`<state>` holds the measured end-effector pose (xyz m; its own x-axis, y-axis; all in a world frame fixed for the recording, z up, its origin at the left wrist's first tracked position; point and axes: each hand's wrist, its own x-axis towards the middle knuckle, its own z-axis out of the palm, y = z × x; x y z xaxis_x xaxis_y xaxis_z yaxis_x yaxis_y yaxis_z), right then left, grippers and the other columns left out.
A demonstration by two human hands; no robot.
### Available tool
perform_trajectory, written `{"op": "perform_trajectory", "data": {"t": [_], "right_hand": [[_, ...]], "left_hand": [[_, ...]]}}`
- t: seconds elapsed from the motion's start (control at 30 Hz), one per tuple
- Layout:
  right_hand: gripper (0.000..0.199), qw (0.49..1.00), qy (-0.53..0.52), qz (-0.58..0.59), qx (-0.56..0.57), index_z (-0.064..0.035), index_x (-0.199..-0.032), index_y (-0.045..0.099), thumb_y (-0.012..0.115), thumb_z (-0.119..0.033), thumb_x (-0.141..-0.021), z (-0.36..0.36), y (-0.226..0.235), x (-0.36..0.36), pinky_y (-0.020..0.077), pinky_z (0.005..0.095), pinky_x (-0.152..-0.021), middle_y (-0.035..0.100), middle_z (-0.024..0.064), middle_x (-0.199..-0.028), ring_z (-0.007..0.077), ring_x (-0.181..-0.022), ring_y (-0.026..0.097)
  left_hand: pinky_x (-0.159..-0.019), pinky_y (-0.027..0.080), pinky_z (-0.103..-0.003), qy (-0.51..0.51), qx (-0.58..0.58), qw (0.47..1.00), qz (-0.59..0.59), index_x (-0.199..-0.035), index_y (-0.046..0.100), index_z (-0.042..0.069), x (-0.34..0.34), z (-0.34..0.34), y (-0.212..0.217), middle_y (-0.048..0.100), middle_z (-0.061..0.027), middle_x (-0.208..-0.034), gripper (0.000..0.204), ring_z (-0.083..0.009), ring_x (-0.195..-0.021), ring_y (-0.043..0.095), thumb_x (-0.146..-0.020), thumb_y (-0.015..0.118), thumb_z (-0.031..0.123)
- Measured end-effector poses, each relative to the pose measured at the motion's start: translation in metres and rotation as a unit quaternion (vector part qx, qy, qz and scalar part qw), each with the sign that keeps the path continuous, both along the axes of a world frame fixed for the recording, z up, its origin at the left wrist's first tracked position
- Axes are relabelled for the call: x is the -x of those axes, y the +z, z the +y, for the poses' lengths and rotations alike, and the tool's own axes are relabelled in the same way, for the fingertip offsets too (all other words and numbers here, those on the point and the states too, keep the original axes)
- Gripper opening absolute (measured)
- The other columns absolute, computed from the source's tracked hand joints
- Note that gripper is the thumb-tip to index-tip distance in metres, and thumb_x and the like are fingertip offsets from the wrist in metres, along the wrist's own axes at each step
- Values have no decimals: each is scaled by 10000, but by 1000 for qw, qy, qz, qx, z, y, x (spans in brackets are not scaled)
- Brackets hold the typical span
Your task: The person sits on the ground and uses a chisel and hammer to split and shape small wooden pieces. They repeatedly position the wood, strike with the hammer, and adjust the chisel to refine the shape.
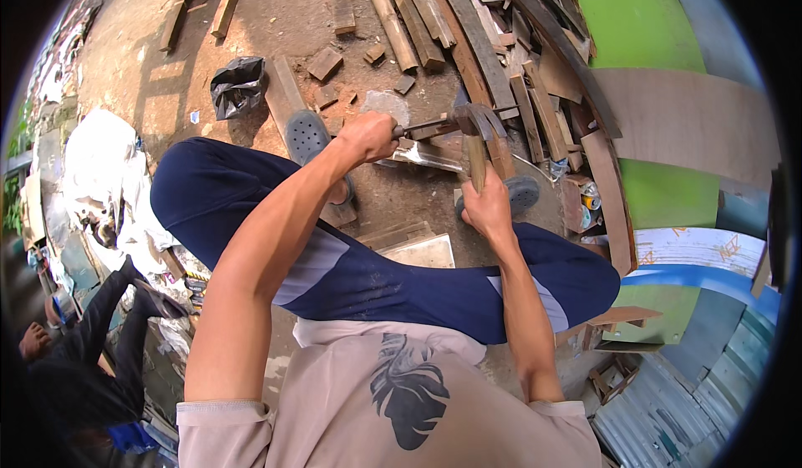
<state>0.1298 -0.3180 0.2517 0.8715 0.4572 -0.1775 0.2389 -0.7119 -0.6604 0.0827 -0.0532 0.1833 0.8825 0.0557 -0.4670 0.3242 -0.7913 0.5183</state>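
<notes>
Hammer (476, 152), one: pale wooden handle, grey metal head with curved claw; gripped by the handle in the right hand (487, 202), head end pointing away from the wearer; rod-like tool (428, 124), one: slim, dark, clasped at one end in the left hand (368, 136), running rightward to the hammer's head, contact between them unclear

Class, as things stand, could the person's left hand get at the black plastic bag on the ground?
Probably not without letting go: the left hand grips a tool handle. The black plastic bag lies farther left, past a grey sandal and a plank, though uncovered.
</notes>
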Motion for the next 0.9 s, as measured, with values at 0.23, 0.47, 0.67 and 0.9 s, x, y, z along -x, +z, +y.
{"op": "perform_trajectory", "data": {"t": [0.23, 0.47, 0.67, 0.9], "right_hand": [[314, 996, -61, 14, -62, 14, -1129, 557, 601, -143, -861, 13, 32, -7, 494, 538, -729, 647, 312, -842, 508, -850, 644], [308, 1000, -13, 5, 7, 9, -1121, 567, 604, -168, -872, 4, 26, -15, 509, 503, -764, 668, 289, -893, 484, -879, 660], [297, 995, -74, -27, -57, 24, -1097, 584, 614, -158, -864, 12, 48, -22, 512, 499, -774, 674, 293, -917, 475, -882, 665], [243, 998, -64, 8, 27, 24, -1037, 598, 605, -146, -864, -4, 1, -30, 508, 482, -779, 668, 280, -916, 460, -877, 659]], "left_hand": [[-771, 561, -482, -15, -3, 1000, 22, -916, 705, -12, -6, 2, 4, 687, -273, -852, 262, -408, -817, 692, -845, 600, 218], [-795, 566, -471, -12, -9, 1000, 1, -924, 720, -15, -7, 4, 11, 701, -274, -908, 275, -401, -852, 699, -842, 603, 220], [-802, 565, -469, -8, -15, 1000, 9, -929, 721, 0, 0, 4, 6, 702, -265, -905, 278, -403, -870, 698, -853, 611, 245], [-791, 562, -478, -28, -21, 999, 6, -920, 725, 20, 2, -5, 3, 693, -278, -911, 246, -417, -897, 693, -863, 606, 228]]}}
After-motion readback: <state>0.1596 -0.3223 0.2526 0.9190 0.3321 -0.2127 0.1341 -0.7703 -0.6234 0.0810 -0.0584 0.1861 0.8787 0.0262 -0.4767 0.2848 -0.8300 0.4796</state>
